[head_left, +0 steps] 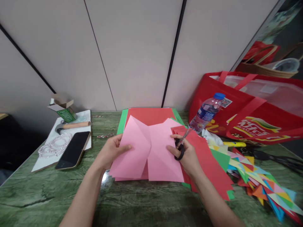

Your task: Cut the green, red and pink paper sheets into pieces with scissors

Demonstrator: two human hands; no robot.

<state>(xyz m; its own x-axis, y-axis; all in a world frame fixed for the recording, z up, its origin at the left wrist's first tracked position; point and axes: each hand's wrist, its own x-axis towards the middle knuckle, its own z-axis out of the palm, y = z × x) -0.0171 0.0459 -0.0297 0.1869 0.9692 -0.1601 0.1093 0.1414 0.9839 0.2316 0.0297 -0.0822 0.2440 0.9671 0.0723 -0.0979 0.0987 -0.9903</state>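
Observation:
A creased pink sheet of paper (136, 148), with a slit running up from its lower edge, is spread between my two hands. My left hand (111, 151) pinches its left side, thumb on top and fingers behind. At the right side, my right hand (184, 154) grips the paper with the thumb in front. Black-handled scissors (181, 150) also hang in my right hand, their blades pointing up and away to the right. Behind the pink paper lie red (151, 115) and green sheets, partly covered. More red paper (208, 160) lies under my right hand.
On the left, a phone (74, 149), a hammer (73, 125), beaded strings (55, 146) and a small green box (65, 110) rest on a white board. At right are a water bottle (205, 113), a red bag (251, 107) and colourful folded paper pieces (265, 183). A wall rises behind.

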